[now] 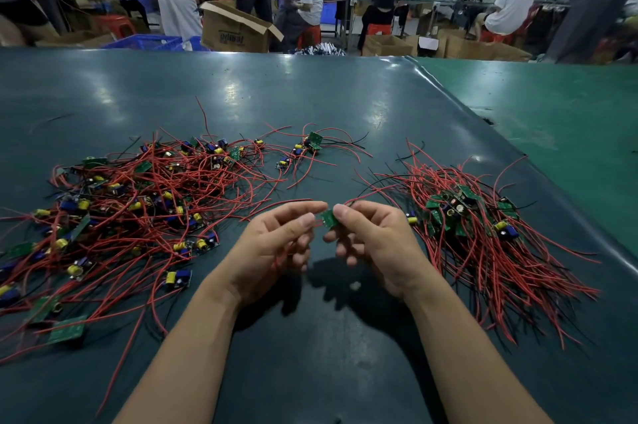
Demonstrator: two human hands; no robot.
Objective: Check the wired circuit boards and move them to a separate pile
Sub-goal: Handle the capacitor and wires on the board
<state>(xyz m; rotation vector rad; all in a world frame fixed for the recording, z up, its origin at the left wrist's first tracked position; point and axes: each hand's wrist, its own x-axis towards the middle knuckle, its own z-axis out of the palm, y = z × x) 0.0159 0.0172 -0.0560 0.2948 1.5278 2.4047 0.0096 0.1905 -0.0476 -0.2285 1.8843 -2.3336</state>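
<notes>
Head view: both hands meet over the tabletop (310, 95) — right hand (373, 237) pinching a small green circuit board (329, 218), left hand (276, 240) gripping its red wires, likely for inspection — between the left unsorted heap (131, 202) and right pile (483, 226).

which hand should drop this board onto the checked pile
Right. The right hand already pinches the board, and the tidier pile lies on its side; the left hand is farther away.
</notes>
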